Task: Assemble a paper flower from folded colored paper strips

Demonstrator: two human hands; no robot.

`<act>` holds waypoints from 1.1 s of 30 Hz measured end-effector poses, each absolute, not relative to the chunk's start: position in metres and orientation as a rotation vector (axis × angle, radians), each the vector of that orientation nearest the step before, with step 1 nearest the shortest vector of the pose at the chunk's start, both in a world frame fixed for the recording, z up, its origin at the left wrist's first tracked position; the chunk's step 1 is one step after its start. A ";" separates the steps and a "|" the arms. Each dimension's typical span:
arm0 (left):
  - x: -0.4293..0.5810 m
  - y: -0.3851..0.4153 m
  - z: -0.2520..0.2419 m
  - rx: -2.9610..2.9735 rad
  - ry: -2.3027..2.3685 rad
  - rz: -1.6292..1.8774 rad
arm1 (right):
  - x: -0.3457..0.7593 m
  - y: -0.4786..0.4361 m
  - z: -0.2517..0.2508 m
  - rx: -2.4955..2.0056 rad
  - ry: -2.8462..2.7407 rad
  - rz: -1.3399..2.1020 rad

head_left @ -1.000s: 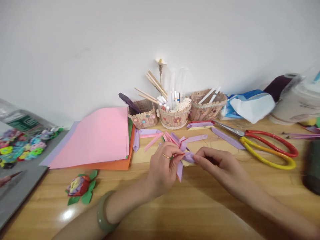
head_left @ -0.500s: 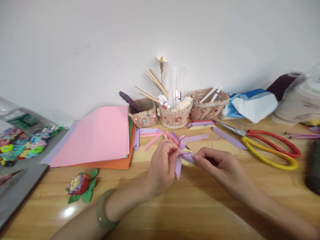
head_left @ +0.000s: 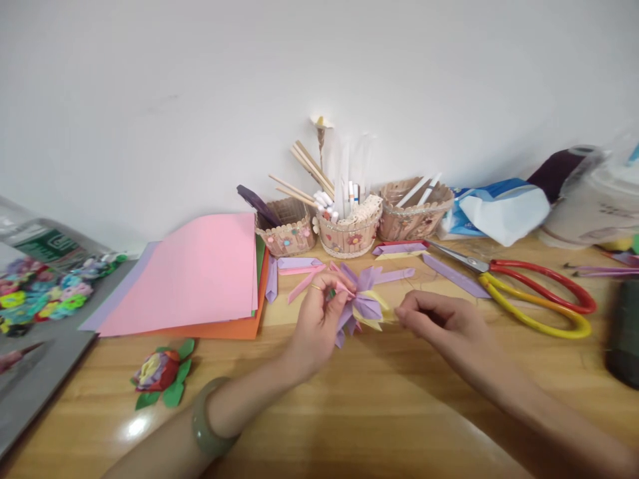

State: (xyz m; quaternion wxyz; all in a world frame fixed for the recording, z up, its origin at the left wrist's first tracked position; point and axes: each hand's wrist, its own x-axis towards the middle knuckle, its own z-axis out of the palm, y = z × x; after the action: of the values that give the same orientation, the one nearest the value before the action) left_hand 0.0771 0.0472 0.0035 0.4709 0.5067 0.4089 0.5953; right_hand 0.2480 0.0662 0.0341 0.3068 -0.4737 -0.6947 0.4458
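Note:
A folded paper flower [head_left: 363, 303] of purple, pink and yellow strips is held just above the wooden table [head_left: 349, 412], near its middle. My left hand [head_left: 319, 326], with a gold ring and a green bangle on the wrist, is closed around the flower's left side. My right hand [head_left: 439, 322] pinches a yellow petal tip at the flower's right side. Loose purple and pink folded strips [head_left: 299, 269] lie just behind the flower.
A stack of pink, purple and orange paper sheets [head_left: 200, 273] lies at left. Three stick baskets [head_left: 349, 229] with pens stand by the wall. Red-and-yellow scissors [head_left: 529, 296] lie at right. A finished paper flower [head_left: 160, 372] sits front left, several small flowers [head_left: 40, 293] far left.
The paper flower has turned in my hands, showing more spread petals and a yellow one. My right hand has shifted from a purple petal to the yellow tip.

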 end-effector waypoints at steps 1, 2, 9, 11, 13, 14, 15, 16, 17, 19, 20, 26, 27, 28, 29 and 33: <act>0.076 0.049 0.004 1.212 0.993 1.470 | 0.249 0.067 0.035 -1.258 -1.800 1.145; 0.076 0.050 0.004 1.182 0.978 1.465 | 0.251 0.068 0.035 -1.258 -1.758 1.098; 0.075 0.053 0.001 1.042 0.797 1.281 | 0.254 0.074 0.029 -1.125 -1.792 0.776; 0.074 0.052 0.000 1.044 0.762 1.233 | 0.253 0.073 0.030 -1.092 -1.868 0.809; 0.073 0.051 -0.001 1.024 0.728 1.166 | 0.252 0.072 0.031 -1.064 -1.924 0.917; 0.073 0.050 -0.002 1.009 0.713 1.139 | 0.251 0.072 0.031 -1.054 -1.942 0.960; 0.073 0.049 -0.002 0.993 0.704 1.118 | 0.251 0.071 0.031 -1.049 -1.954 0.979; 0.073 0.048 -0.002 0.981 0.704 1.107 | 0.251 0.070 0.031 -1.044 -1.962 0.970; 0.073 0.047 -0.002 0.979 0.720 1.106 | 0.251 0.069 0.030 -1.031 -1.969 0.936; 0.073 0.046 0.000 1.007 0.808 1.107 | 0.250 0.067 0.027 -0.979 -1.999 0.830; 0.074 0.045 0.002 1.036 0.869 1.099 | 0.250 0.066 0.025 -0.938 -2.019 0.762; 0.080 0.039 0.008 1.296 1.128 1.204 | 0.250 0.064 0.020 -0.793 -2.096 0.419; 0.081 0.038 0.009 1.336 1.142 1.232 | 0.250 0.064 0.021 -0.799 -2.097 0.399; 0.081 0.037 0.008 1.378 1.148 1.258 | 0.251 0.064 0.022 -0.802 -2.096 0.383; 0.081 0.036 0.008 1.418 1.145 1.282 | 0.251 0.064 0.023 -0.802 -2.093 0.370; 0.082 0.033 0.008 1.557 1.121 1.373 | 0.251 0.063 0.024 -0.770 -2.091 0.348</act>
State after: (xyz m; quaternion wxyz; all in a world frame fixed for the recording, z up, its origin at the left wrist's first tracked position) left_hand 0.0816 0.0329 0.0078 0.3810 0.6102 0.4393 0.5380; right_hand 0.2508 0.0628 0.0240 0.4289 -0.3085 -0.8375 0.1394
